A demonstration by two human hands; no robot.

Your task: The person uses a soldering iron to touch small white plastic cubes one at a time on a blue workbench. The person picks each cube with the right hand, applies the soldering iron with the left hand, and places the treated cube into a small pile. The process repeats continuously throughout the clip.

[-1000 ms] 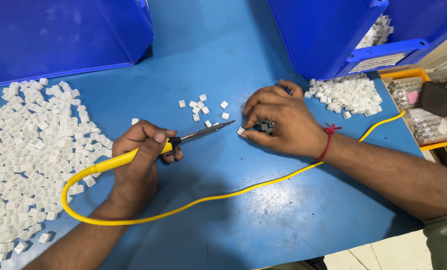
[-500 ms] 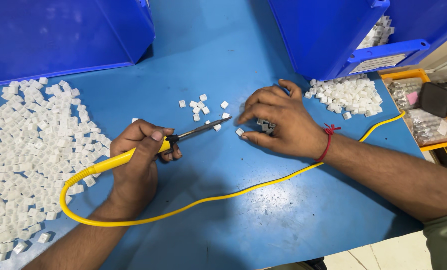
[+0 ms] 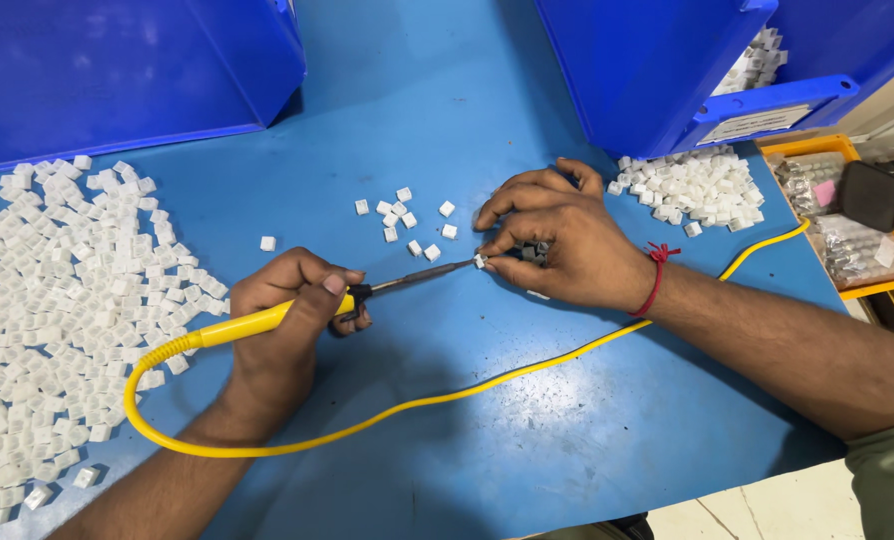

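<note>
My left hand point(image 3: 292, 320) grips a yellow-handled soldering iron point(image 3: 257, 320) low on the blue table point(image 3: 527, 420); its metal tip point(image 3: 437, 270) points right and meets a small white plastic piece point(image 3: 480, 261). My right hand point(image 3: 557, 240) pinches that piece between thumb and forefinger, with a small dark part point(image 3: 535, 252) under its fingers. A red thread circles the right wrist. The iron's yellow cord point(image 3: 447, 395) loops across the table toward the right edge.
A large heap of white plastic pieces point(image 3: 57, 310) covers the left side; a smaller heap point(image 3: 702, 185) lies at right, and several loose ones point(image 3: 407, 220) sit mid-table. Blue bins point(image 3: 117, 80) point(image 3: 657, 70) stand at the back. A yellow tray point(image 3: 847, 220) holds bagged parts.
The iron's tip has dropped from pointing at the loose pieces to touching the white piece. My right hand shifted slightly, now pinching that piece at its fingertips.
</note>
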